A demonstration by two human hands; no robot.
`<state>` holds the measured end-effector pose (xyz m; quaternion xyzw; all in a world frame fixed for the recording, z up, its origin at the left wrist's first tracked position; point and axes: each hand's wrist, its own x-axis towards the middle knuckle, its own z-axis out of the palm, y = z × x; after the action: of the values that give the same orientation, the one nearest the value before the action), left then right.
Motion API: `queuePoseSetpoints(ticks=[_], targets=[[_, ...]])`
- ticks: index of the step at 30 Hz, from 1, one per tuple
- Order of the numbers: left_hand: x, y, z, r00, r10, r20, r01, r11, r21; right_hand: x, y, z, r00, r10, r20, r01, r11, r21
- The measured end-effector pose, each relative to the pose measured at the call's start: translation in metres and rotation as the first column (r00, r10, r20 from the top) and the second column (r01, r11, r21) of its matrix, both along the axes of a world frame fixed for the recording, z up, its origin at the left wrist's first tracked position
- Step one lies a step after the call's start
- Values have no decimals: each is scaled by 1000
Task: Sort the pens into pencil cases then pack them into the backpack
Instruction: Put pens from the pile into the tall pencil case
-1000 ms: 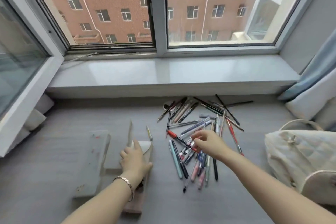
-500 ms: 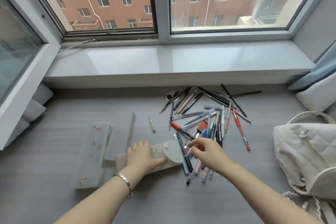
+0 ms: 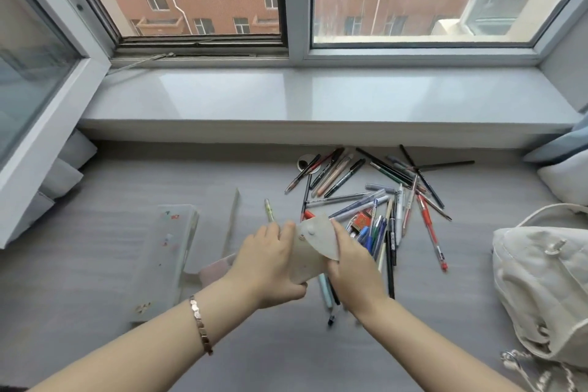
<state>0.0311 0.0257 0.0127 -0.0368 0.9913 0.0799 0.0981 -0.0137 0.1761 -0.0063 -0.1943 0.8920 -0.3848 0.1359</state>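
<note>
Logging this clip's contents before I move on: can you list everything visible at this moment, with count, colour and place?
pens: a loose pile, too many to count; black, blue, red, grey, pink; on the surface right of centre
yellow-green pen: one, lying apart, left of the pile
beige pouch: one, snap flap, lifted between both hands
translucent pencil case: one, frosted with small stickers, open, lid upright, left of centre
pink case: one, mostly hidden behind the left hand
backpack: one, cream, right edge
window sill: one, pale grey, below the windows
curtain: blue-grey, far right
bracelet: one, rose-gold, left wrist
left hand: grips the pouch's left side
right hand: grips the flap side
</note>
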Motion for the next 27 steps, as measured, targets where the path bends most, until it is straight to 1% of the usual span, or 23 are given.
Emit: queuePoseSetpoints(ticks=[1,2,4,5,6,8,10,12,13,14,15,16,17,18,19,20,21,22,23,25,27], targets=[[1,-4,2,1000,-11,6,11,1000,5,-7,5,0,997,-72,-31,71,996,-45],[2,-12,2,1000,-16,5,16,1000,3,-17,11,1,988,-151,-27,148,985,-90],[8,-28,-3,1000,-5,4,5,1000,10,-40,27,5,953,-301,25,302,945,-125],[12,-34,-6,1000,5,26,-6,1000,25,-52,35,9,933,-357,42,359,925,-125],[15,-36,-8,998,13,68,-16,999,49,-62,40,13,922,-385,41,387,914,-117],[16,-32,-9,988,36,152,-59,987,151,-74,42,19,925,-379,6,377,919,-119],[13,-26,-7,965,121,233,-180,950,255,-81,35,22,925,-380,0,375,914,-157],[7,-25,-8,935,248,252,-327,879,347,-87,23,25,936,-346,70,352,908,-227],[4,-27,-12,917,326,231,-396,819,415,-88,16,26,943,-304,134,331,895,-299],[1,-30,-15,888,409,212,-459,742,489,-87,10,27,945,-258,200,317,868,-382],[-1,-34,-19,849,486,208,-511,654,557,-84,4,25,949,-213,232,296,855,-425],[-1,-37,-22,802,556,218,-560,573,598,-80,1,18,962,-179,204,249,880,-404],[-3,-40,-24,754,618,223,-597,503,625,-76,2,9,987,-120,105,147,944,-295],[-3,-44,-27,706,669,233,-631,444,637,-70,4,-4,1000,12,-10,-13,997,-82],[-3,-49,-29,659,710,247,-662,392,639,-63,6,-18,977,195,-92,-179,971,159],[-1,-53,-33,621,741,255,-684,354,638,-55,7,-29,906,389,-168,-316,885,343],[1,-56,-36,596,757,266,-698,325,638,-48,9,-38,798,569,-198,-428,767,479],[4,-59,-39,582,764,279,-709,308,634,-43,12,-45,700,683,-208,-482,668,567],[7,-59,-42,579,761,291,-715,303,630,-39,14,-50,642,749,-162,-499,570,653],[11,-57,-44,589,744,315,-714,297,634,-39,15,-56,626,768,-137,-488,523,699],[13,-55,-46,596,732,330,-704,279,653,-41,15,-52,555,800,-229,-476,530,702]])
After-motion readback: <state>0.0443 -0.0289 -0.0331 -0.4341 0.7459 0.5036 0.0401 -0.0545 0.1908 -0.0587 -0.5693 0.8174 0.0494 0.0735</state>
